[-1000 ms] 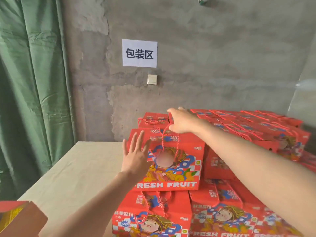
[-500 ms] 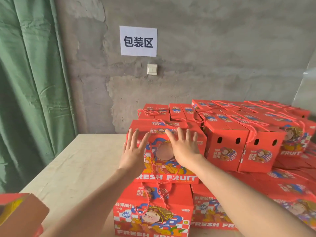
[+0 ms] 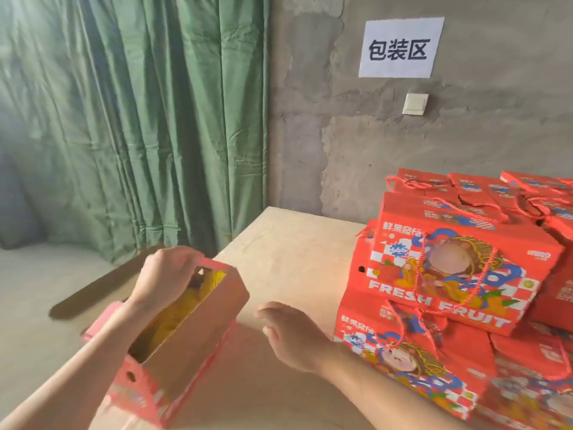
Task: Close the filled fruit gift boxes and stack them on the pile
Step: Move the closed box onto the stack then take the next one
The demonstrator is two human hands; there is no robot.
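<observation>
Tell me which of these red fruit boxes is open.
The open box gripped by the left hand: its top flaps stand apart and yellow packing shows inside. The boxes in the pile at right are all shut.

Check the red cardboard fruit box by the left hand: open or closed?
Open: red cardboard fruit box has top flaps apart, yellow contents visible inside; left hand grips its far end.

Soft daylight, faint shadows, motion-blurred lower right
</observation>
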